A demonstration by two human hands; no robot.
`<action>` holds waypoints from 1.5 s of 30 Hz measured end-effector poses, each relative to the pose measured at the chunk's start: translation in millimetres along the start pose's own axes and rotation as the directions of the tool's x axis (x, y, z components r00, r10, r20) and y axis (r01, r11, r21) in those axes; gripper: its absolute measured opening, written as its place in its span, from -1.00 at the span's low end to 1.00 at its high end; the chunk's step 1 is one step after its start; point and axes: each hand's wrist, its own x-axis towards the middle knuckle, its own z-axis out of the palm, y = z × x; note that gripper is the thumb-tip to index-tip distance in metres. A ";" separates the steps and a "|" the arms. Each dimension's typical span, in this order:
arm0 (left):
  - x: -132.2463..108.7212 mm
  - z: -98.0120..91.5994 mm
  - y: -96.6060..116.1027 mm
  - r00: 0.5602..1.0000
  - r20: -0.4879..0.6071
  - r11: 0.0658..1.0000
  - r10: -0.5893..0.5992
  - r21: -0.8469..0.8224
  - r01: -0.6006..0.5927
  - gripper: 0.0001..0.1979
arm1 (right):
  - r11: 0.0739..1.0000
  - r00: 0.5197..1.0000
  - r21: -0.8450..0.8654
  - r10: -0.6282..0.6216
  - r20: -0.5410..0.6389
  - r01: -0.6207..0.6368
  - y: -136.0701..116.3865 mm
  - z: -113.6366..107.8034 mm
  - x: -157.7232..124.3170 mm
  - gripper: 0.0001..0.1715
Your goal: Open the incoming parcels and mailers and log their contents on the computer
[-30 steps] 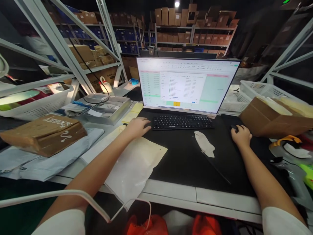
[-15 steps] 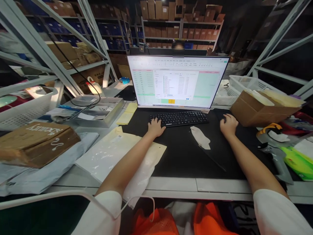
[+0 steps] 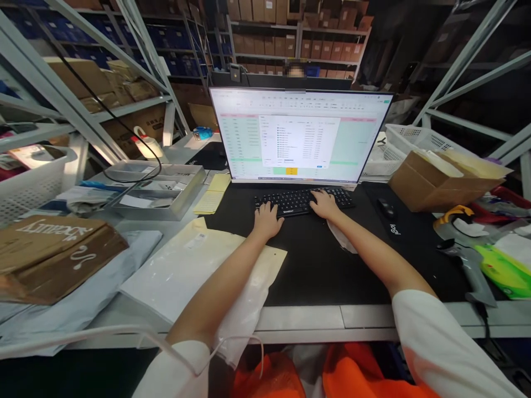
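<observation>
Both of my hands rest on the black keyboard [image 3: 292,203] below the monitor [image 3: 244,138]. My left hand [image 3: 266,221] lies over its left end, fingers apart on the keys. On the right half of the keys is my right hand [image 3: 324,204], fingers spread and holding nothing. The monitor displays a spreadsheet with a file window over it. A black mouse [image 3: 386,208] sits on its pad, away from either hand. Under my right forearm a crumpled pale piece [image 3: 341,239] is partly hidden. My left forearm crosses a plastic-covered envelope [image 3: 178,271].
At left are a cardboard box [image 3: 62,254], a grey divided tray [image 3: 166,199] and yellow note sheets [image 3: 213,193]. An open carton [image 3: 440,182], a barcode scanner [image 3: 473,271] and a green packet [image 3: 504,271] stand at right. A white cable [image 3: 103,333] crosses the lower left.
My right hand has left the mouse and moved left onto the keyboard, uncovering the mouse. My left hand has stayed on the keys. The view has shifted slightly.
</observation>
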 end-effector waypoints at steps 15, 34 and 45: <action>4.3 0.0 7.1 0.993 -0.102 0.997 -0.064 -0.041 0.060 -0.39 | 0.995 0.990 0.023 -0.103 0.095 0.101 -41.6 6.1 -13.1 -0.52; 3.0 5.5 0.8 0.996 -0.082 0.999 -0.042 -0.027 0.040 -0.40 | 0.996 0.994 0.047 -0.067 -0.087 0.071 -57.6 34.3 -20.3 -0.59; 2.2 2.5 3.3 0.995 -0.088 0.999 -0.045 -0.029 0.043 -0.40 | 0.994 0.986 0.068 -0.076 -0.146 0.087 -55.2 39.7 -20.1 -0.59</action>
